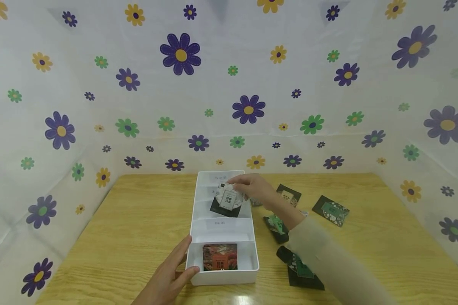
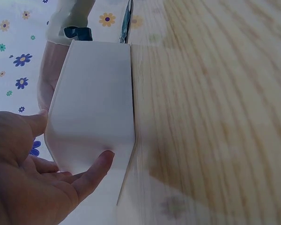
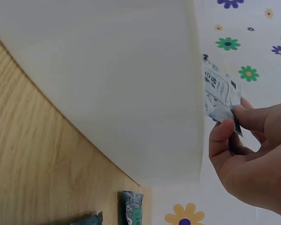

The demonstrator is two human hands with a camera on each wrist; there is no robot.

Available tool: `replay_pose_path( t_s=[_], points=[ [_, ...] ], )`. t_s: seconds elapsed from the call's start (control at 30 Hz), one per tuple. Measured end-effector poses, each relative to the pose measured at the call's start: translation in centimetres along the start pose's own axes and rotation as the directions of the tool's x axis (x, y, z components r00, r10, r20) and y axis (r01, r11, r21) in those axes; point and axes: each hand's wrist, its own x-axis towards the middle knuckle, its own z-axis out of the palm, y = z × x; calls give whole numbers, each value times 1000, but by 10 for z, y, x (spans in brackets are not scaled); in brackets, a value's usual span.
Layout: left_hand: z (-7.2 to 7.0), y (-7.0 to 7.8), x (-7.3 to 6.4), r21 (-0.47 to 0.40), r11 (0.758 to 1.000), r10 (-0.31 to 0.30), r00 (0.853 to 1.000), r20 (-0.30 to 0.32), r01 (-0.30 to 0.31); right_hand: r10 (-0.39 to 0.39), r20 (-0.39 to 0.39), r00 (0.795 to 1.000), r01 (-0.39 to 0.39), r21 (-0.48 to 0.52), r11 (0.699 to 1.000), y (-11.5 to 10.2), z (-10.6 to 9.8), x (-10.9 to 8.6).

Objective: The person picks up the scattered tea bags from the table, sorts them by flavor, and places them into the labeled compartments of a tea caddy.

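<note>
A tea bag packet (image 1: 227, 200) with a pale patterned front and dark lower edge is pinched between thumb and fingers of my right hand (image 1: 253, 189). It hangs tilted over the middle compartments of a white divided box (image 1: 224, 277). The right wrist view shows the packet (image 3: 220, 96) just past the box wall (image 3: 112, 93). My left hand (image 1: 171, 271) holds the box's near left corner, thumb and fingers spread on its walls. A red tea bag packet (image 1: 220, 257) lies in the nearest compartment. The left wrist view shows the left hand (image 2: 51, 173) against the box wall (image 2: 93, 93).
Right of the box, several tea bag packets lie scattered on the wooden table (image 1: 137, 220): a dark green one (image 1: 331, 210), one with a beige label (image 1: 289, 195), a green one (image 1: 276, 226) and one (image 1: 303, 271) partly under the sleeve. A flowered cloth (image 1: 213, 93) encloses the table.
</note>
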Motion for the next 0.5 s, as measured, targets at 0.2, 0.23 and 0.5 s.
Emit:
replay_pose_path(
  t_s=[0.2, 0.23, 0.5],
  points=[
    [0, 1, 1, -9, 1000, -28, 1000, 7, 28, -99, 46, 994, 102, -71, 992, 5, 11, -1],
    [0, 1, 1, -9, 1000, -27, 1000, 11, 27, -118, 49, 992, 122, -85, 989, 6, 12, -2],
    [-1, -2, 1, 3, 1000, -1, 1000, 22, 1, -143, 35, 989, 146, -120, 982, 4, 23, -5]
  ],
)
